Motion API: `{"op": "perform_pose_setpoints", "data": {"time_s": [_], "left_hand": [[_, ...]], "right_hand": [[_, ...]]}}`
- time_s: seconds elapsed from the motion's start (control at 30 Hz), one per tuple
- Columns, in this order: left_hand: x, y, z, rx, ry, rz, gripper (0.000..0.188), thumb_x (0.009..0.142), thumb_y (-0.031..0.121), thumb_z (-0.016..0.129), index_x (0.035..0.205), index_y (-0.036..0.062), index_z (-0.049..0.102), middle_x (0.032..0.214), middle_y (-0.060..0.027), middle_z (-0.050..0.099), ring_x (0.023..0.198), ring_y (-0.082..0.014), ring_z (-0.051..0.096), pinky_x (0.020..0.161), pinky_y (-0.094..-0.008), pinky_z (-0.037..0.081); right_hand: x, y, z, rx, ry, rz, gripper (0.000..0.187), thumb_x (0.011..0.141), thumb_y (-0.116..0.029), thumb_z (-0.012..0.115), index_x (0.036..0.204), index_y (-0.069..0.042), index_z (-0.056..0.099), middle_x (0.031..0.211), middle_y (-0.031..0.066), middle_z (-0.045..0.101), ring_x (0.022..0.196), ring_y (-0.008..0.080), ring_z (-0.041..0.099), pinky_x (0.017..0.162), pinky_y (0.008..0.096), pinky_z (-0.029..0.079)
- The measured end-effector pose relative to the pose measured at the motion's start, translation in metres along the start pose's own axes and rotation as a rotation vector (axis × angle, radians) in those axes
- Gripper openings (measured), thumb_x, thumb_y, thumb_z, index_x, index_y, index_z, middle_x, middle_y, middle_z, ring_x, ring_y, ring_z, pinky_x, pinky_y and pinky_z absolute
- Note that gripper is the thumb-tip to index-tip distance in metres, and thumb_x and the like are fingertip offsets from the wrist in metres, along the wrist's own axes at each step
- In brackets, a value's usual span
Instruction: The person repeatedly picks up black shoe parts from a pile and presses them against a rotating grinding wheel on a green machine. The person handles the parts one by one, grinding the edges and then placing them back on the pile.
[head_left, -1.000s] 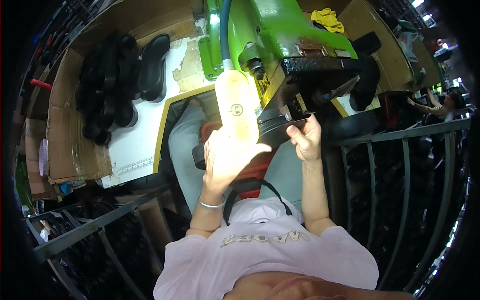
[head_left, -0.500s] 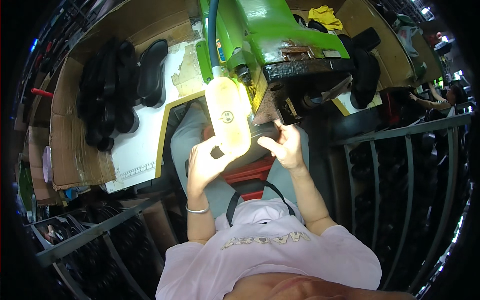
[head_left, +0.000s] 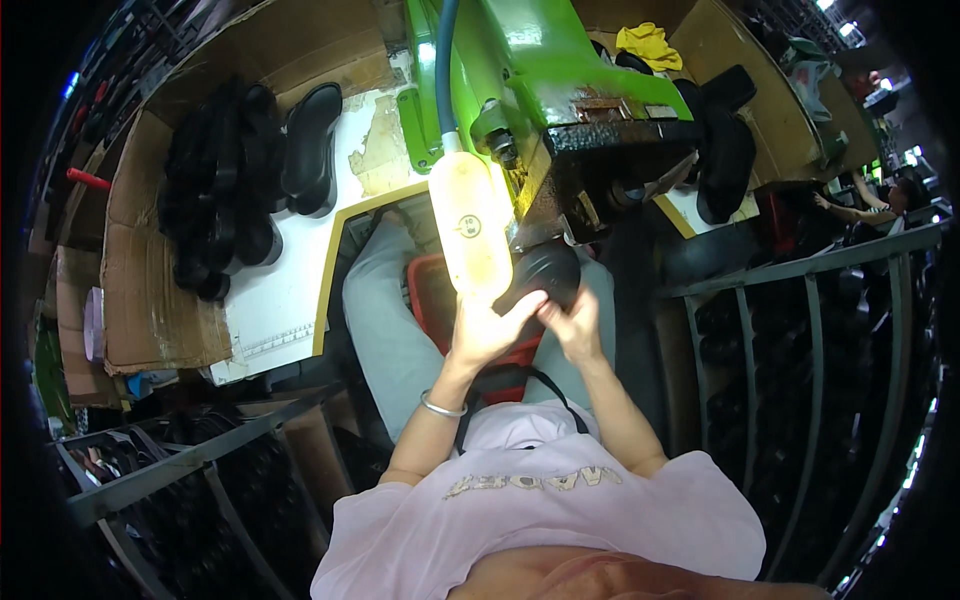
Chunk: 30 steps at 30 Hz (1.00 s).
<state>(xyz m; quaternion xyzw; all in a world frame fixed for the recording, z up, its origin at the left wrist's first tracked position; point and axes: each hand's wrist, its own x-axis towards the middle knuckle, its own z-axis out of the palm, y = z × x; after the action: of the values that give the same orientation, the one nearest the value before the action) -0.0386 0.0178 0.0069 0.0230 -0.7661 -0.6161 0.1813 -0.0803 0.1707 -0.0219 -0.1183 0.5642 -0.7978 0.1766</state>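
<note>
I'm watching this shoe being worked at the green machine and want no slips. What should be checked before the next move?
1. Left hand on the shoe: ok.
2. Right hand on its black upper: ok.
3. Pale sole faces the camera, toe up at the green machine: ok.
4. Fingers away from the machine's head: cannot tell.
5. Black soles stacked on the bench, apart from both hands: ok.

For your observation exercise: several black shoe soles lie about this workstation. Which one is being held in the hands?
The black sole under the green machine, gripped by both the left hand and right hand; the others sit stacked on the bench.
</note>
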Motion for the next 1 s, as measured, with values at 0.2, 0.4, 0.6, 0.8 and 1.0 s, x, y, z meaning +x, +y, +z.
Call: {"op": "perform_pose_setpoints", "data": {"time_s": [0.2, 0.4, 0.6, 0.8, 1.0], "left_hand": [[-0.004, -0.01, 0.025, -0.241, 0.099, -0.159, 0.02, 0.082, -0.002, 0.072, 0.101, -0.0041, 0.065, 0.091, -0.0056, 0.066, 0.08, -0.0103, 0.059, 0.072, -0.0242, 0.05], [-0.012, -0.007, 0.033, -0.557, 0.145, -0.173, 0.038, 0.081, -0.008, 0.07, 0.117, -0.0059, 0.058, 0.103, -0.0083, 0.065, 0.09, -0.0137, 0.062, 0.081, -0.0264, 0.052], [-0.004, -0.003, 0.024, -0.376, 0.195, -0.1, 0.034, 0.078, -0.005, 0.074, 0.109, -0.0049, 0.06, 0.098, -0.0085, 0.067, 0.086, -0.0125, 0.063, 0.079, -0.0255, 0.052], [-0.001, -0.01, -0.004, -0.243, 0.174, -0.079, 0.028, 0.075, -0.004, 0.078, 0.098, -0.0018, 0.062, 0.09, -0.007, 0.068, 0.079, -0.0107, 0.063, 0.073, -0.0238, 0.052], [-0.006, 0.007, -0.028, -0.374, 0.173, -0.129, 0.031, 0.074, -0.003, 0.078, 0.101, -0.0021, 0.065, 0.094, -0.0047, 0.067, 0.084, -0.0112, 0.063, 0.079, -0.0263, 0.051]], "right_hand": [[-0.091, 0.064, -0.038, 0.163, -0.151, 0.52, 0.062, 0.075, -0.004, 0.075, 0.131, 0.002, 0.048, 0.122, 0.0118, 0.059, 0.11, 0.0212, 0.059, 0.085, 0.0359, 0.052], [-0.099, 0.03, -0.087, 0.582, 0.112, 0.421, 0.055, 0.08, -0.008, 0.068, 0.13, -0.004, 0.047, 0.111, 0.0111, 0.06, 0.092, 0.0212, 0.061, 0.061, 0.0353, 0.052], [-0.045, -0.03, -0.11, 0.206, 0.397, 0.184, 0.047, 0.079, -0.01, 0.069, 0.122, -0.006, 0.05, 0.097, 0.0075, 0.061, 0.069, 0.013, 0.06, 0.042, 0.022, 0.043], [0.018, -0.078, -0.097, 0.053, 0.262, 0.037, 0.043, 0.079, -0.01, 0.072, 0.116, 0.001, 0.052, 0.088, 0.0077, 0.062, 0.057, 0.009, 0.057, 0.036, 0.0187, 0.039], [0.037, -0.092, -0.066, 0.037, 0.245, 0.024, 0.045, 0.077, -0.005, 0.073, 0.116, 0.001, 0.052, 0.085, 0.0066, 0.063, 0.058, 0.0062, 0.058, 0.033, 0.0151, 0.038]]}}
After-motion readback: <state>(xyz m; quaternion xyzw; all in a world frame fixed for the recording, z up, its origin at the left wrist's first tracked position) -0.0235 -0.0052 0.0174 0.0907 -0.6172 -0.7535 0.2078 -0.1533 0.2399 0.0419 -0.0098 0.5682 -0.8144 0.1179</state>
